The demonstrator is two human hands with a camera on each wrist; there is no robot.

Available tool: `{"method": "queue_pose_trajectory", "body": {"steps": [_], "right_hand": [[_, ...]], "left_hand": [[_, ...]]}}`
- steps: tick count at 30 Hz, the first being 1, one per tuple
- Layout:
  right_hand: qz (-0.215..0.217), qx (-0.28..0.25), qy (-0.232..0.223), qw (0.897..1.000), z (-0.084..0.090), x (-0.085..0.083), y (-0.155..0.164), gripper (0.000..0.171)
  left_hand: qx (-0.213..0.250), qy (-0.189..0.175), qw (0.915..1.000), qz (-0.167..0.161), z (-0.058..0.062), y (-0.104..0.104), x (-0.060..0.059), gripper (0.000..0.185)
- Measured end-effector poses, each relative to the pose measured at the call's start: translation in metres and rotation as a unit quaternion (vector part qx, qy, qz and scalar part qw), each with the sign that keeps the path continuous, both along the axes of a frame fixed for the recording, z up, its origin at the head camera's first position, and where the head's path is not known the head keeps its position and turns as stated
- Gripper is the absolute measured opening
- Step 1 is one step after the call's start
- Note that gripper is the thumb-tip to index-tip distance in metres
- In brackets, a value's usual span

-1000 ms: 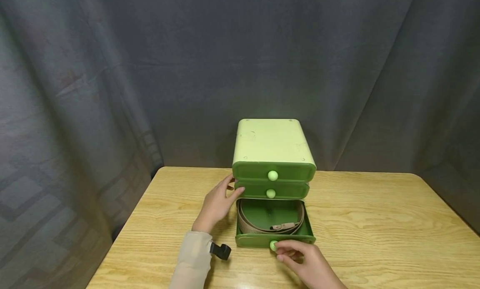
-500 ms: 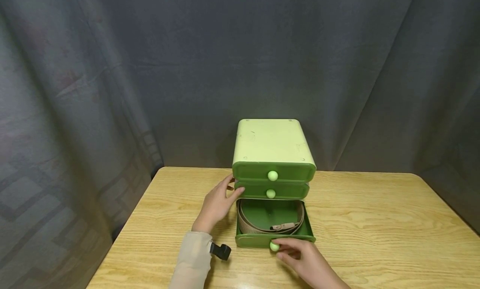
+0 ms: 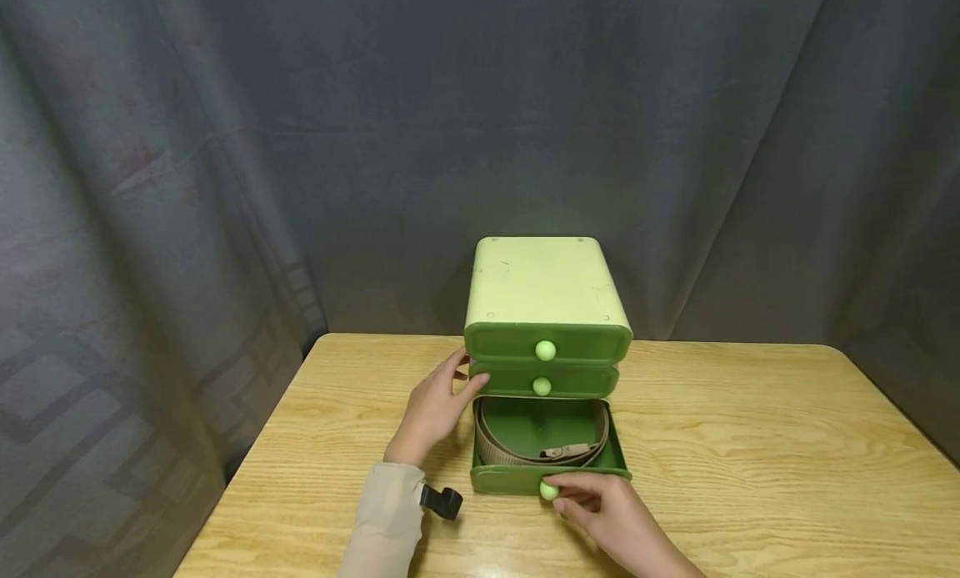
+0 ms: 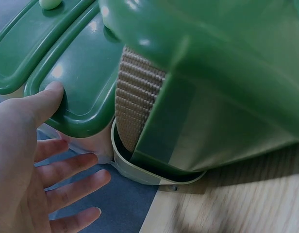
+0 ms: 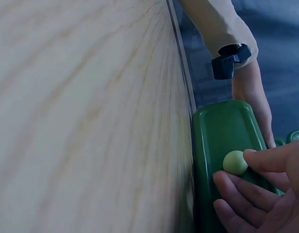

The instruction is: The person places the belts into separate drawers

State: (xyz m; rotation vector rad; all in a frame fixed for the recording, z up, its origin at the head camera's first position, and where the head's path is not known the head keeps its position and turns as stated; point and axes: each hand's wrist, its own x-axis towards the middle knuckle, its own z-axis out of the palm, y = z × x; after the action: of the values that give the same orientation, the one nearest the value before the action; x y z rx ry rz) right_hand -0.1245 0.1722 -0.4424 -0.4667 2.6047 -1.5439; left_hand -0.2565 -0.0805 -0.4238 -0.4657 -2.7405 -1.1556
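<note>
A small green drawer cabinet (image 3: 543, 282) with a pale top stands on the table. Its bottom drawer (image 3: 495, 480) is pulled out, and a coiled brown webbing belt (image 3: 501, 456) lies inside. My right hand (image 3: 611, 515) pinches that drawer's round pale green knob (image 5: 235, 162) between thumb and fingers. On the cabinet's left side rests my left hand (image 3: 435, 407), with its thumb on the middle drawer's front (image 4: 84, 80) and its fingers (image 4: 74, 167) spread along the side. The ribbed belt also shows in the left wrist view.
The upper drawer (image 3: 502, 343) and the middle one are pushed in. A wooden table (image 3: 750, 444) extends to both sides of the cabinet. Dark grey curtains (image 3: 600, 128) hang behind it. A black strap mount (image 3: 442, 503) sits on the left wrist.
My right fingers have shifted slightly, from the knob's right side to around it. The left hand, the drawer and the belt have stayed in place.
</note>
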Motion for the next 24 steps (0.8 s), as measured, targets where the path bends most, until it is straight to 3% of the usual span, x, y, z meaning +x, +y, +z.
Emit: {"method": "queue_pose_trajectory", "body": {"steps": [7,16,24], "right_hand": [[-0.007,0.002,0.006,1.000,0.002,-0.003,0.000,0.021],[-0.011,0.024,0.058,0.998,0.003,-0.010,0.000,0.020],[-0.016,0.034,0.052,0.998,0.003,-0.017,0.001,0.019]], "left_hand": [[0.000,-0.005,1.0000,0.003,0.000,0.000,0.000,0.071],[-0.004,-0.002,1.0000,0.006,0.000,0.000,-0.001,0.071],[-0.004,0.001,1.0000,0.005,0.000,0.000,-0.001,0.071]]}}
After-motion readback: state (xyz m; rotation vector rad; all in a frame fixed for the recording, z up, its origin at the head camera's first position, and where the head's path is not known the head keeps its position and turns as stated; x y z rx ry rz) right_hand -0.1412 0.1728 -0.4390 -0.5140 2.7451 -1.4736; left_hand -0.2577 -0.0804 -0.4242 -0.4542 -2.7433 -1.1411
